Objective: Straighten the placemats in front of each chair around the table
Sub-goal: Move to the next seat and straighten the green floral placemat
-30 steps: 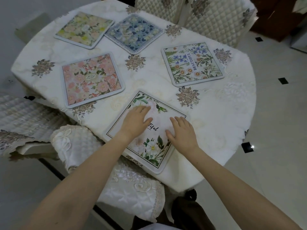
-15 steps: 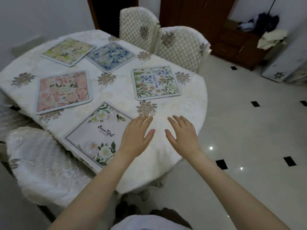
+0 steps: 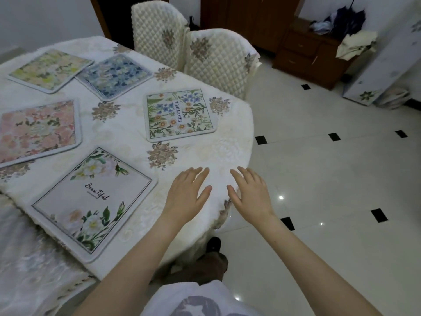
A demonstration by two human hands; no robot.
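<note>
1. Covering the oval surface is a pale embroidered cloth, and two quilted chairs are standing tucked at its far edge, with tiled floor lying open along its right side.
2. Five placemats are lying on it: a yellow placemat and a blue placemat toward the far left, with their corners meeting or slightly overlapping; a pink placemat along the left edge; a green "BEAUTIFUL" placemat near the far right edge; and a white "Beautiful" placemat at the near edge.
3. Both hands are hovering flat, palms down, over bare cloth at the near right rim. The left hand is just right of the white placemat and apart from it; the right hand is at the rim itself. Each grip is spread, fingers loosely extended, holding nothing.
4. The white placemat is running roughly parallel to the near edge, its near corner almost at the drop, probably set for the cushioned seat below.
5. Judging by this pose, the hands are likely travelling toward the green placemat, which is sitting slightly skewed to the rim.
6. Bare cloth around the green placemat is leaving room to turn it; the open floor is giving walking room round the right side.
</note>
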